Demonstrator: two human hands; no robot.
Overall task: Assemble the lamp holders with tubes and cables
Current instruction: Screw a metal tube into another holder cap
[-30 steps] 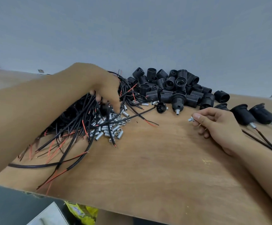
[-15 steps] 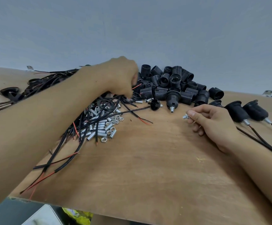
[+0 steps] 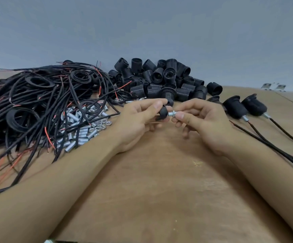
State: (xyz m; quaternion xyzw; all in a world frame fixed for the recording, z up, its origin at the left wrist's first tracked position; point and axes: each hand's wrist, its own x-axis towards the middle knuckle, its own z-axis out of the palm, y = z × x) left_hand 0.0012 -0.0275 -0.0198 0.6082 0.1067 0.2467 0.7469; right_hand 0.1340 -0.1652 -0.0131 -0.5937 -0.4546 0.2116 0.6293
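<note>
Tube first: your short silver threaded metal tube (image 3: 173,113) lies level above the brown wooden table (image 3: 159,181), its long axis running left to right, its left end meeting the small black plastic lamp-holder cap (image 3: 164,112). Your right hand (image 3: 200,123) pinches the one tube, fingers (image 3: 181,116) clamped together on it. Your left hand (image 3: 138,120) grips the one cap, fingers curled round it. Two finished black holders with cables (image 3: 243,106) lie right; heaps are uncountable.

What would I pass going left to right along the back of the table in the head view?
Cable tangle → silver tubes → pile of black holders → two finished holders with cables.
</note>
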